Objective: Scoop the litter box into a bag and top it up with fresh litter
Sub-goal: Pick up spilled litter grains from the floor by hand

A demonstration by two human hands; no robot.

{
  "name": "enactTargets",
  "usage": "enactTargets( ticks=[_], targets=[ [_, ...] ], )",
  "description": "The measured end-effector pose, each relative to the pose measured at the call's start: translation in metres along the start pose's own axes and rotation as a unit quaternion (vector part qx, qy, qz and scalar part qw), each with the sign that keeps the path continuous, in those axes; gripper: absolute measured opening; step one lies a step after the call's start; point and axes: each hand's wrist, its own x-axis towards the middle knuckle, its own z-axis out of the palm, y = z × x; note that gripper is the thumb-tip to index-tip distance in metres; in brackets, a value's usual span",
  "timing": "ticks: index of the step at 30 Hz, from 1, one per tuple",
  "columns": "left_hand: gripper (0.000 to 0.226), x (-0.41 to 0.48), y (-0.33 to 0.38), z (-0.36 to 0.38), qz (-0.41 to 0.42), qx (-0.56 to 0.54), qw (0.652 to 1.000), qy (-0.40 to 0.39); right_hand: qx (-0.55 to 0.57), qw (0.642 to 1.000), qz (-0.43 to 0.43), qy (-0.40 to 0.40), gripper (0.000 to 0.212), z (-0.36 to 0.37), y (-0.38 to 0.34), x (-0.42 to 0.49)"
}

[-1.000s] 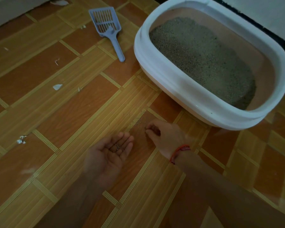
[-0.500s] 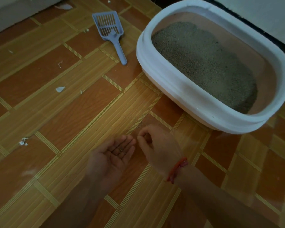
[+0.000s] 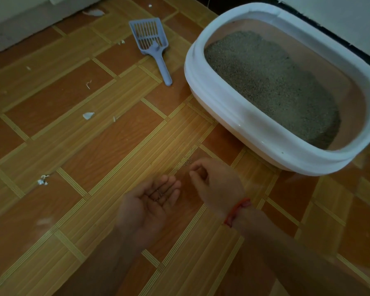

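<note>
Head view gives me the floor, and reading from the left I first note white scraps (image 3: pixel 88 115) scattered on the tiles, then the blue slotted scoop (image 3: pixel 151 42) lying flat and untouched, its handle pointing toward me, just beside the litter box (image 3: pixel 252 133) but apart from it. No bag shows anywhere, and neither does any litter container, so I judge the scooping and topping-up are either finished or not visible from here; the litter (image 3: pixel 269 82) sits heaped toward the box's left side and looks clean from this height, though I cannot tell for sure. What I seem to be doing is tidying stray grains (image 3: pixel 188 161) off the floor. My left hand (image 3: pixel 150 201) lies palm up, fingers (image 3: pixel 169 184) spread flat and relaxed, cupping a few dark grains and gripping nothing. Just beside it my right hand (image 3: pixel 218 184) hangs above the tiles, thumb and forefinger pinched together, the others curled; whether a grain sits in that pinch I cannot tell.
</note>
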Motion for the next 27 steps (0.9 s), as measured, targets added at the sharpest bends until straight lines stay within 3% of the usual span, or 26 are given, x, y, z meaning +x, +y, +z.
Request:
enactTargets(
  ticks=[13, 27],
  targets=[
    [0.033, -0.008, 0.01, 0.001, 0.018, -0.029, 0.998, 0.056, -0.046, 0.998, -0.021, -0.046, 0.011, 0.022, -0.021, 0.061],
    [0.032, -0.011, 0.018, -0.005, 0.025, -0.041, 0.997, 0.063, -0.088, 0.994, -0.018, -0.062, 0.019, 0.035, -0.025, 0.076]
  ],
)
